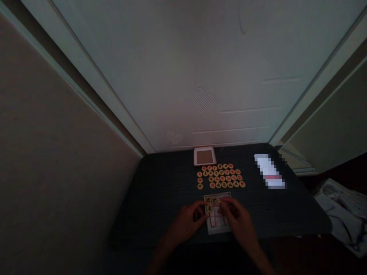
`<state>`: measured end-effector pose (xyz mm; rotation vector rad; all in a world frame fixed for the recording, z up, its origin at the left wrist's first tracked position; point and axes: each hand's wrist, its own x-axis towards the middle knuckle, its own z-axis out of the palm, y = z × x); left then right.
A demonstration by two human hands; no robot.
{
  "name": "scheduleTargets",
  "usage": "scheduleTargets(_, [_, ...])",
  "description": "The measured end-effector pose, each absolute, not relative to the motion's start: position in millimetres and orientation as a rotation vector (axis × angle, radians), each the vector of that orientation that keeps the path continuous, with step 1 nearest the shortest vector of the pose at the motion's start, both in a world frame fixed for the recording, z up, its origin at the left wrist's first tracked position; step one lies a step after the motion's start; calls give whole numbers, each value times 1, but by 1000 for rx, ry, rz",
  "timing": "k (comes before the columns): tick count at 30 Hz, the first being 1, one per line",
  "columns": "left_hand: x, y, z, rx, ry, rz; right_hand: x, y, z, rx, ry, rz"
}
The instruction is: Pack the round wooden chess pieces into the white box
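A shallow white box (219, 230) lies on the dark table close to me, with a sheet of red lines inside. Xiangqi pieces, round and pale with dark characters, sit in its upper left part. My left hand (190, 218) reaches in from the left, thumb and forefinger curled about the edges of one xiangqi piece (209, 209). Over the box's right side, my right hand (236, 215) has its fingertips pinched together; whatever is between them is too dim to make out. Beyond the box, several xiangqi pieces (222, 178) with red or dark characters lie in loose rows.
A box lid (204, 157) with a brown middle lies at the back of the table (160, 191), near a white panel with embossed hearts (204, 100). A bright pixelated object (269, 172) rests at the right. White bags (341, 214) are beyond the table's right edge.
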<state>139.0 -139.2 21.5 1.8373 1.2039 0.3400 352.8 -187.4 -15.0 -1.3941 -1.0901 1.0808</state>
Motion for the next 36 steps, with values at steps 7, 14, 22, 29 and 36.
scheduleTargets(7, [139, -138, 13, 1824, 1209, 377, 354, -188, -17, -1361, -1053, 1124])
scheduleTargets(14, [137, -139, 6, 1808, 1222, 406, 352, -186, -16, -1386, -1337, 897])
scheduleTargets(22, [138, -138, 7, 1802, 1208, 394, 346, -188, -13, -1410, -1512, 875])
scheduleTargets(29, [138, -138, 4, 1786, 1210, 400, 343, -190, -23, -1404, -1577, 901])
scheduleTargets(36, [137, -138, 6, 1790, 1212, 390, 339, -190, -27, -1497, -1573, 962])
